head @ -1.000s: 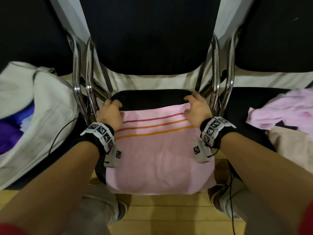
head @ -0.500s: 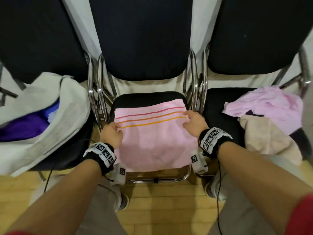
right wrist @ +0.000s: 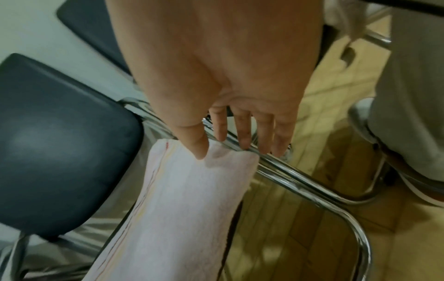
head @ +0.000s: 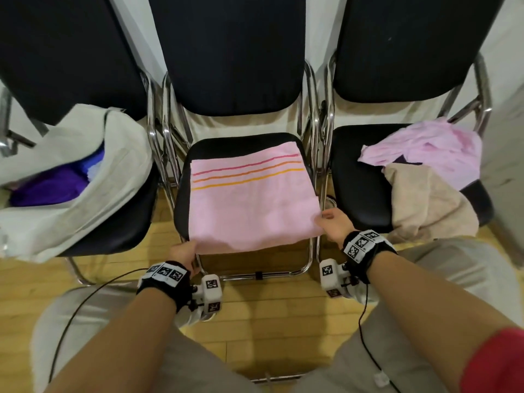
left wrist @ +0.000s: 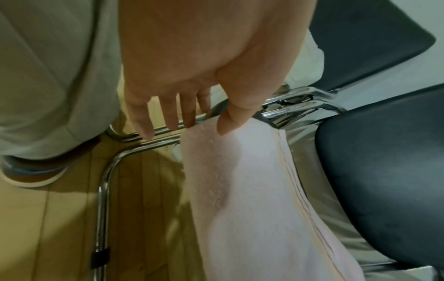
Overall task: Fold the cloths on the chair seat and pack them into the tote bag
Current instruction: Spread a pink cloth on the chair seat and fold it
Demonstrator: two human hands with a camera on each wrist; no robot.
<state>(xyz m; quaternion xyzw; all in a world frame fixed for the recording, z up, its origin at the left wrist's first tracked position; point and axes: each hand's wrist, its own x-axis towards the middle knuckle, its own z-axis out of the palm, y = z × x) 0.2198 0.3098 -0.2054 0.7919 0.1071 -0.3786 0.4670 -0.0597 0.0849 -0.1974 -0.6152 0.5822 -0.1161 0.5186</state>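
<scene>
Head view: both hands [head: 184,252] [head: 333,224] pinch the pink cloth's [head: 249,202] near corners

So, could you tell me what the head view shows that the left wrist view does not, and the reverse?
Only the head view shows the tote bag on the left chair with purple cloth inside, the loose pink and beige cloths on the right chair, the right hand, and the towel's stripes lying toward the backrest. Only the left wrist view shows the left hand's thumb on the towel corner with fingers extended, and a shoe. Both show the pink towel overhanging the seat's front edge and the left hand.
</scene>
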